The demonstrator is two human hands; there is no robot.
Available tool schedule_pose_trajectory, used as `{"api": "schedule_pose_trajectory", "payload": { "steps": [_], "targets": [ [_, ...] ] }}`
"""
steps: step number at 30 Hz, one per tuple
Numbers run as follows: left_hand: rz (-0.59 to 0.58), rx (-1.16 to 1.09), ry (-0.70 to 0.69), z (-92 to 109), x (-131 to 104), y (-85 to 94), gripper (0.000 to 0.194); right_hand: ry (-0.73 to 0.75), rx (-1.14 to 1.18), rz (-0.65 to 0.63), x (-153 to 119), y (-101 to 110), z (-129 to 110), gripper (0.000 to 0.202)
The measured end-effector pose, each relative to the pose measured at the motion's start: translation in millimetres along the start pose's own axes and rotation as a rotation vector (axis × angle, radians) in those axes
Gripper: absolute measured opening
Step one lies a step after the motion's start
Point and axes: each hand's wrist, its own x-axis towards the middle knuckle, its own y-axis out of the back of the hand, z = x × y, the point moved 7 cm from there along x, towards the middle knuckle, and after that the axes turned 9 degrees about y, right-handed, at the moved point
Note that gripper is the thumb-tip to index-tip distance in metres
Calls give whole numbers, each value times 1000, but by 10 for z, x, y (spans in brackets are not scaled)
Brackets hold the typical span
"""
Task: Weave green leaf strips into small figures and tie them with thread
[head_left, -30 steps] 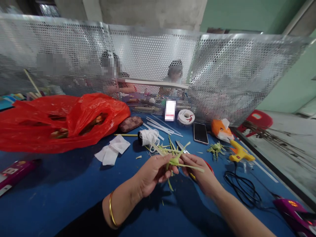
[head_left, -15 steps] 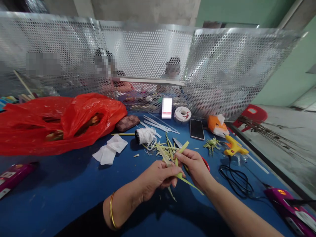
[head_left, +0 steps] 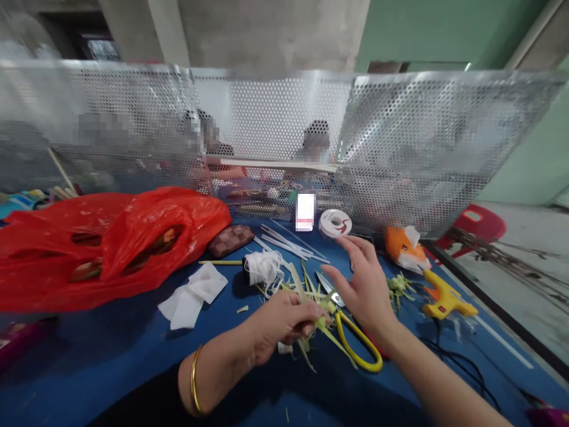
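My left hand [head_left: 287,320] pinches a bundle of pale green leaf strips [head_left: 331,339], whose ends stick out above and below the fingers. My right hand [head_left: 362,281] is raised off to the right with thumb and fingers apart, holding nothing. Beneath it lies a pair of scissors [head_left: 371,363] with a yellow handle, blades pointing away from me; red shows on the far handle, partly hidden by my right wrist. Loose strip cuttings are scattered just beyond my left hand. Close by sits a spool of white cord [head_left: 265,268].
A red plastic bag [head_left: 191,207] fills the left side, with a checkered pouch [head_left: 231,240] and white tissue [head_left: 195,293] nearby. White sticks [head_left: 291,244], a ribbon roll [head_left: 335,224], an orange tissue pack [head_left: 404,246] and a yellow glue gun [head_left: 447,296] lie farther off. A perforated metal screen [head_left: 284,107] stands behind.
My right hand has let go of the strips and moved up and right, fingers opening. The scissors now show more fully. My left hand keeps its hold. The view has tilted up slightly.
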Motion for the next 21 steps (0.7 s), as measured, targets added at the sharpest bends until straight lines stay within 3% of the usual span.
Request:
{"api": "schedule_pose_trajectory", "payload": {
  "steps": [2,4,6,8,14,17,21],
  "targets": [
    [-27,46,34,-70,29,-47,26,4,167,-288,-38,-173,-88,22],
    [-53,87,54,-125,39,-116,23,-202,411,-577,-180,-392,-107,14],
    [-96,128,76,-171,30,-205,21,-390,561,-660,-290,-499,-119,16],
    [-151,145,94,-208,10,-295,20,-428,602,-581,-292,-499,-133,16],
    [-277,126,69,-239,-37,-438,20,-300,542,-390,-237,-420,-157,14],
    [-233,78,79,-234,-9,-378,26,-253,463,-314,-205,-363,-106,15],
    [-114,-119,-14,-81,29,-161,46,-146,210,-101,-61,-38,-53,15]
  ]
}}
